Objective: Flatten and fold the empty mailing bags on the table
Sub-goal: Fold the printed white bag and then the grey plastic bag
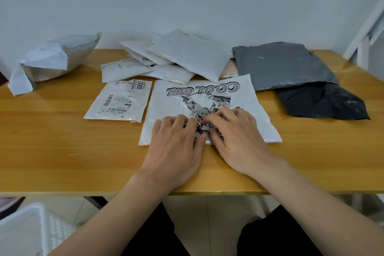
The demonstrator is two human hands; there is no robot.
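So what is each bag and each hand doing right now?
COOL GIRL bag: lying flat, crumpled in the middle under the hands.
Left hand: fingers curled, pinching the crumpled middle.
Right hand: fingers curled, pinching the same spot.
Labelled white bag: flat, label up.
White bag pile: heaped, overlapping.
Grey bag: lying wrinkled, partly over the black bag.
Black bag: lying crinkled.
Torn grey bag: puffed up, ripped open.
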